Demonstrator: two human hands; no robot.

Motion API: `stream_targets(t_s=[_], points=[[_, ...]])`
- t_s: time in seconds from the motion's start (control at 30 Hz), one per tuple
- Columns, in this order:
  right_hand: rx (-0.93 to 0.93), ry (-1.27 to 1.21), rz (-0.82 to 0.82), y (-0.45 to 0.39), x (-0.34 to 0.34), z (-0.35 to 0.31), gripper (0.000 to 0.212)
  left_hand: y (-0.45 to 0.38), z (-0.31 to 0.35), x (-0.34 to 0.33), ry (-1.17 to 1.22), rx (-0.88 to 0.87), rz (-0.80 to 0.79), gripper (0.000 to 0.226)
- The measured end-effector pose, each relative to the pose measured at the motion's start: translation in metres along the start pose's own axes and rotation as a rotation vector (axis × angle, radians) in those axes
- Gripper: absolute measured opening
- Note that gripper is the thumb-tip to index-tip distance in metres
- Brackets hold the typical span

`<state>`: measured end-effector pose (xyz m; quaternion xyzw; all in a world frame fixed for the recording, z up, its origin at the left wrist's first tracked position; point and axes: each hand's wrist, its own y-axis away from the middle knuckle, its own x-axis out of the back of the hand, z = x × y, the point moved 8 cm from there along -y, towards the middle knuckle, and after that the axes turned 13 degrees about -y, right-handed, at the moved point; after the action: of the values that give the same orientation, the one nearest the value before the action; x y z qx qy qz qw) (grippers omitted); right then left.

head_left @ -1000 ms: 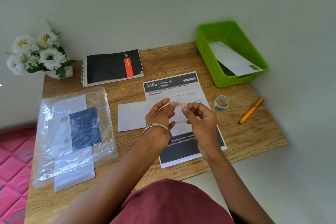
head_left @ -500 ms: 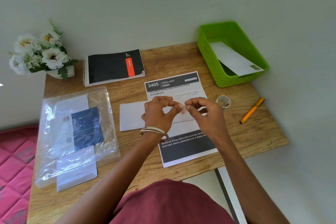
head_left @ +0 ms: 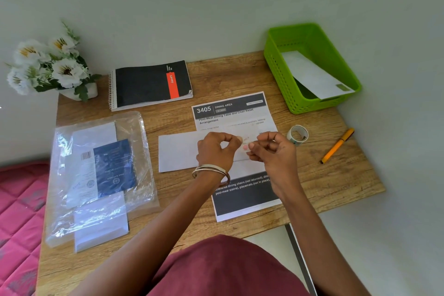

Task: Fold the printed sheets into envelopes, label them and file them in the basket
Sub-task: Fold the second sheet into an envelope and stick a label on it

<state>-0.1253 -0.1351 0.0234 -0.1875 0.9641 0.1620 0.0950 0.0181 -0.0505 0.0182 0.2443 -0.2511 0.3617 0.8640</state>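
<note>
Small strip of patterned tape [head_left: 245, 143], pinkish print, pinched between both my hands, held just above the white envelope [head_left: 177, 151]. Pattern too small to make out. My left hand [head_left: 217, 149] has thumb and forefinger closed on the strip's left end, other fingers curled, bangles [head_left: 211, 170] on the wrist. My right hand [head_left: 274, 151] pinches the right end, fingers curled in the same way. Both forearms come in from the near edge, hands almost meeting over the middle of the desk.

Envelope lies flat across the printed sheet [head_left: 234, 115], which reads "3405", "DINING AREA", "Post-Meal Dining Table and Chair Reset Arrangement"; its near dark band shows "scattered dining chairs (not returned)", "post-meal stains), placemats (not in place)". Rest of the text unreadable.

Tape roll [head_left: 297, 134] stands just right of the sheet, orange pen [head_left: 337, 145] further right. Green basket [head_left: 288, 84] at far right corner, one white envelope inside [head_left: 312, 74] with a small greenish label near its end. Far left of the sheet: black spiral notebook [head_left: 149, 84], red band, word on it not clear. Left: clear plastic bag [head_left: 101, 170] of envelopes with blue card. Far left corner: white flowers [head_left: 48, 62] in a pot. All on wooden desk [head_left: 336, 187].
</note>
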Motion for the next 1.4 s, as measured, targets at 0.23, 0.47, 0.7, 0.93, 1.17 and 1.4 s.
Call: stream_targets(t_s=[0.23, 0.47, 0.7, 0.93, 1.17, 1.4], points=[[-0.012, 0.202, 0.14, -0.032, 0.021, 0.002, 0.02, -0.019, 0.007, -0.016, -0.199, -0.171, 0.001, 0.019], [-0.052, 0.329, 0.185, -0.067, 0.012, 0.007, 0.027, -0.034, 0.015, -0.036, -0.25, -0.211, -0.007, 0.011], [-0.078, 0.399, 0.236, -0.079, 0.014, 0.015, 0.029, -0.043, 0.008, -0.041, -0.184, -0.142, 0.056, 0.009], [-0.066, 0.449, 0.281, -0.082, 0.013, 0.019, 0.029, -0.045, 0.009, -0.047, -0.254, -0.123, 0.069, 0.01], [-0.037, 0.578, 0.271, -0.088, 0.01, 0.019, 0.028, -0.048, 0.008, -0.048, -0.292, -0.094, 0.077, 0.012], [0.007, 0.748, 0.203, -0.09, 0.004, 0.013, 0.022, -0.048, 0.009, -0.05, -0.327, -0.09, 0.088, 0.011]])
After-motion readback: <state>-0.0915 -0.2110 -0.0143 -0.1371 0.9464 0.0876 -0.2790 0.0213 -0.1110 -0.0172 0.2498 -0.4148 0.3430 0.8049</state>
